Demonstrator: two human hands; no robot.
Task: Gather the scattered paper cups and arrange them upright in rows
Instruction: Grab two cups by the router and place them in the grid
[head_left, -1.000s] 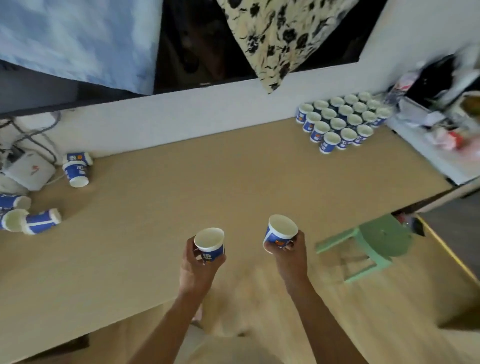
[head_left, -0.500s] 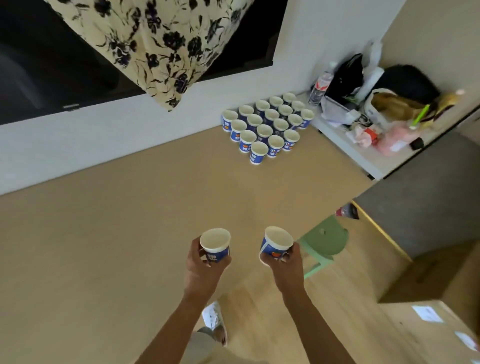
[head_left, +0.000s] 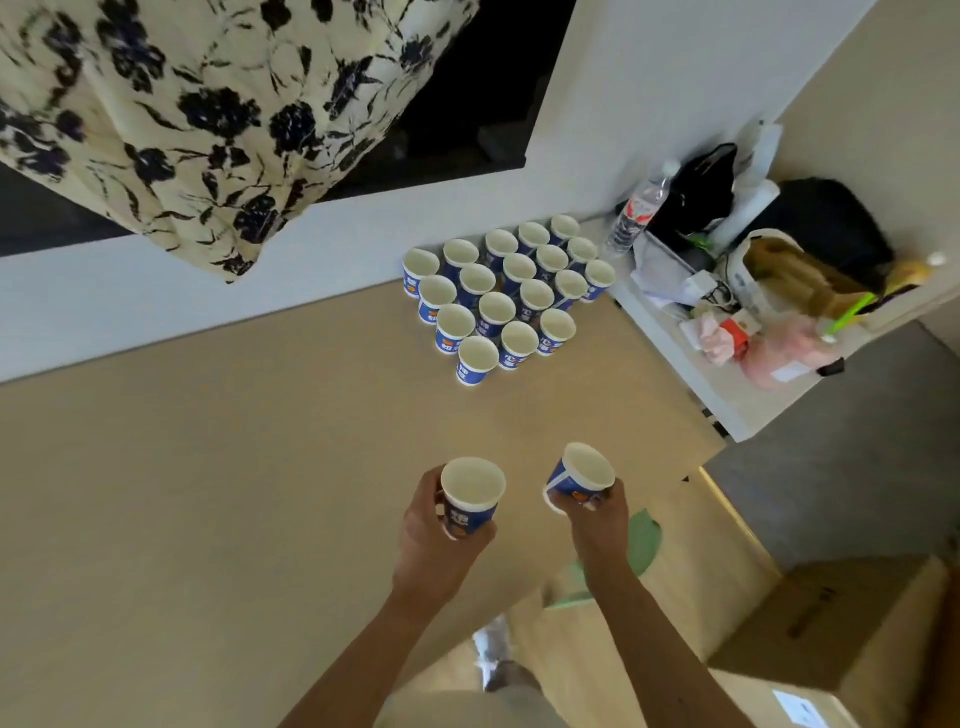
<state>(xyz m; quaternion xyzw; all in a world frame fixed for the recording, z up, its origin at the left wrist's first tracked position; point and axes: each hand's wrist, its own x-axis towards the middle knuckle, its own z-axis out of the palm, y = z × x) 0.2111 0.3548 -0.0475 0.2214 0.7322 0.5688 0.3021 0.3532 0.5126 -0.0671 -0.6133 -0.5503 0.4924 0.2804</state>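
Tan board makes up the desk (head_left: 208, 493), which fills the lower left of the view and runs up to a pale wall. Above it hangs a cream curtain with dark flowers (head_left: 208, 114) in front of a black window. To the right, a white shelf (head_left: 727, 410) carries a jumble of bags, a clear water bottle (head_left: 636, 213) and pink plastic. A cardboard box (head_left: 831, 623) sits on the wooden floor at lower right, and part of a green stool (head_left: 644, 538) shows behind the right wrist.

At the desk's far right corner, against the wall, stands the block of upright cups (head_left: 506, 296), blue with white rims, packed touching in slanted rows.

Both hands are held over the near edge of the desk, well apart from that block. The left hand (head_left: 436, 530) is closed around one blue paper cup (head_left: 470, 496), mouth up. The right hand (head_left: 597, 519) grips a second cup (head_left: 582, 475), tilted slightly toward the left.
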